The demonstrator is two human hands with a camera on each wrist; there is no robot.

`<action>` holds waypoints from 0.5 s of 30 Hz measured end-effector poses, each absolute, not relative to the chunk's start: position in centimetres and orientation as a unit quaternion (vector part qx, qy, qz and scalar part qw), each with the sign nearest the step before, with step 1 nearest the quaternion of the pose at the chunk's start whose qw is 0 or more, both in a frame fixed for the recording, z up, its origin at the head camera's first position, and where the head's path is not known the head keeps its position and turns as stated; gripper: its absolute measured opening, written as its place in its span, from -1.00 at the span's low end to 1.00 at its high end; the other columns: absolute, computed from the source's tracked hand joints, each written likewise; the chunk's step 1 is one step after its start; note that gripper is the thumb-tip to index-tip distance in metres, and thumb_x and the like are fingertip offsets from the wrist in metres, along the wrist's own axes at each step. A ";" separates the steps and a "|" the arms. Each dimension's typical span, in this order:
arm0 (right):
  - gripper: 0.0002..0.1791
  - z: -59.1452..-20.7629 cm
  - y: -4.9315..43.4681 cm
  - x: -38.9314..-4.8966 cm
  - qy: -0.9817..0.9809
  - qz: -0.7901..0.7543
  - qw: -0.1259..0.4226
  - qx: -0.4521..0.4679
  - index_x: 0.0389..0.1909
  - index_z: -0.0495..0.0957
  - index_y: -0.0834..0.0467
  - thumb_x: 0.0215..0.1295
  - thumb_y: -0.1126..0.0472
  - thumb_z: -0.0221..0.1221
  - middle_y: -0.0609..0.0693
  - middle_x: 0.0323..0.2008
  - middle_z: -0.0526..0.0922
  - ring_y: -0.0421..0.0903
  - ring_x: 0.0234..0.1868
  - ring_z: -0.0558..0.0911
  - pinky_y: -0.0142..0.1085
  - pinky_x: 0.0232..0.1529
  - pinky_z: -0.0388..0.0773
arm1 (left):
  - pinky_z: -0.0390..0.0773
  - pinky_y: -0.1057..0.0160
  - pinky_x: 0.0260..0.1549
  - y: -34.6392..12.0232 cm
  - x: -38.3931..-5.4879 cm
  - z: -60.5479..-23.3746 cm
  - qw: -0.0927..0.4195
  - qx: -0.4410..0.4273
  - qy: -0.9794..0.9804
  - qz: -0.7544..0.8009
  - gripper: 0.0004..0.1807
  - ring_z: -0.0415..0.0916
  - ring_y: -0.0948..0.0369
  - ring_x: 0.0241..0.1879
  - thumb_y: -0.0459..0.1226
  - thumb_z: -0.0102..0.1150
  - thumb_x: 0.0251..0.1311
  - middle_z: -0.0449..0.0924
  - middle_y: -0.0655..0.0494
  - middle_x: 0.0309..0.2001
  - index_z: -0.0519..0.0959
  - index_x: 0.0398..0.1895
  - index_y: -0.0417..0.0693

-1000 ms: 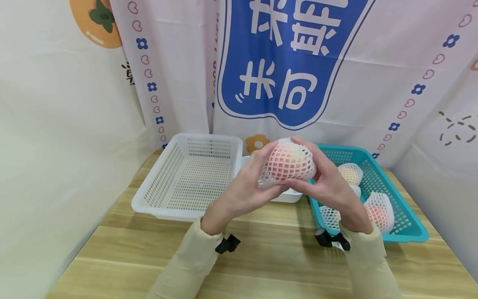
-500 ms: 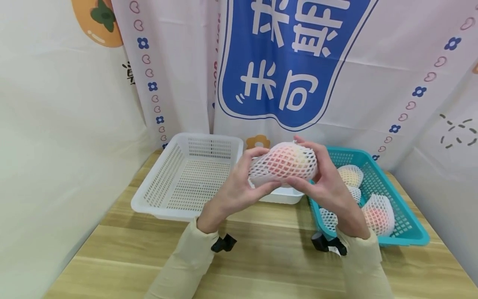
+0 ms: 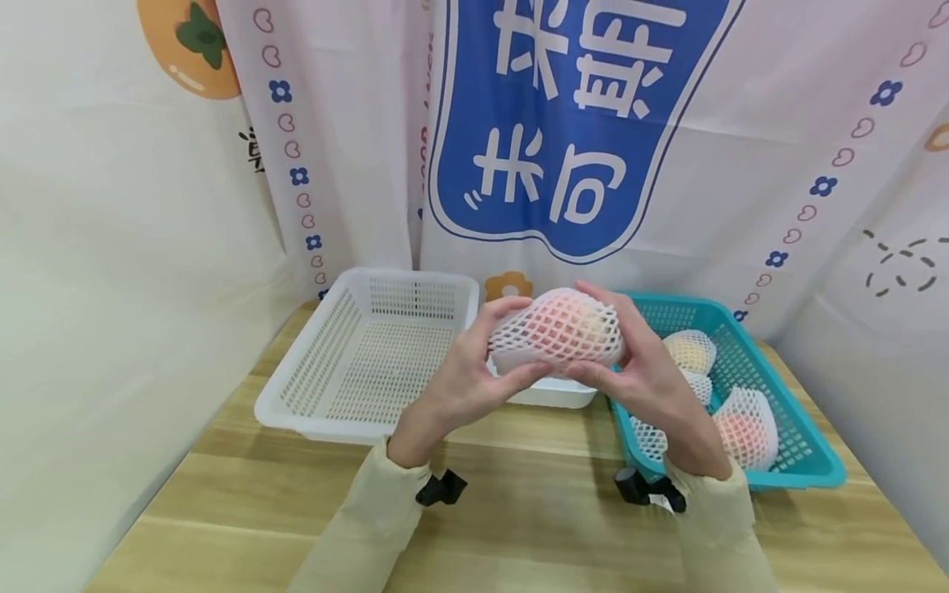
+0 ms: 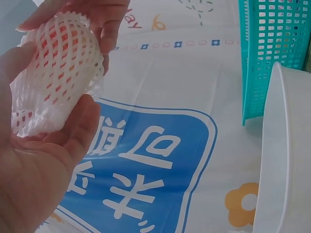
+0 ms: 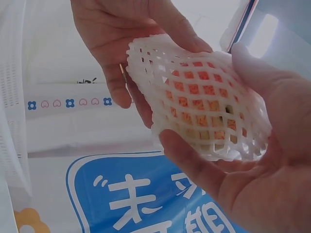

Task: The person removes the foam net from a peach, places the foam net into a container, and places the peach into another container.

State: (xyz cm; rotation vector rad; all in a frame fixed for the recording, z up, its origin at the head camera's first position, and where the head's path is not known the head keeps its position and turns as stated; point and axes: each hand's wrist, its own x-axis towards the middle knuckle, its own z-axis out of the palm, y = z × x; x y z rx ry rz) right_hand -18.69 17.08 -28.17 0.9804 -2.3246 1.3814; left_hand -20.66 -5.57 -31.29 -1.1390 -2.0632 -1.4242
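Above the table a red-and-yellow fruit in a white foam net [image 3: 567,329] is held up between both hands. My left hand [image 3: 465,371] grips the longer, looser end of the net, thumb below and fingers above. On the other side my right hand [image 3: 652,379] holds the rounded end with curled fingers and thumb. Close up in the right wrist view, red and yellow skin of the fruit [image 5: 199,97] shows through the mesh. The left wrist view has both hands around the netted fruit [image 4: 63,58].
A white perforated basket [image 3: 278,410] stands at the left. Behind the hands is a small white tub [image 3: 559,397], partly hidden. At the right, a teal basket [image 3: 819,476] contains several net-wrapped fruits [image 3: 747,430]. A printed curtain [image 3: 371,165] hangs behind the wooden table [image 3: 534,527].
The left hand has shifted left, so the foam net now spreads wider between the hands. The fruit has turned slightly; both hands kept hold of it.
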 end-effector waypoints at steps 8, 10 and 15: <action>-0.30 -28.6 16.4 -18.9 -0.772 0.513 0.142 0.347 0.48 0.09 0.04 0.39 0.29 0.14 0.10 0.13 0.43 -0.17 -0.10 0.56 -0.45 -0.19 0.62 | 0.63 0.22 -0.07 -5.7 -20.7 -31.1 0.193 -0.418 -0.728 -0.509 -0.17 0.51 0.10 0.03 -0.33 0.42 0.09 0.46 -0.10 0.16 0.18 0.39 -0.07; -0.36 -28.9 16.0 -19.0 -0.753 0.534 0.142 0.356 0.46 0.06 0.11 0.45 0.28 0.06 0.09 0.11 0.40 -0.16 -0.11 0.56 -0.44 -0.20 0.62 | 0.63 0.22 -0.05 -5.7 -20.5 -31.1 0.186 -0.418 -0.727 -0.513 -0.15 0.51 0.10 0.05 -0.33 0.42 0.09 0.45 -0.10 0.17 0.16 0.41 -0.05; -0.46 -29.6 15.0 -19.2 -0.718 0.543 0.196 0.388 0.39 0.09 0.27 0.55 0.10 -0.10 -0.01 -0.02 0.44 -0.20 -0.23 0.53 -0.48 -0.28 0.55 | 0.62 0.21 0.00 -5.4 -20.4 -31.2 0.187 -0.428 -0.718 -0.516 -0.11 0.50 0.10 0.08 -0.33 0.43 0.07 0.44 -0.11 0.21 0.14 0.43 -0.05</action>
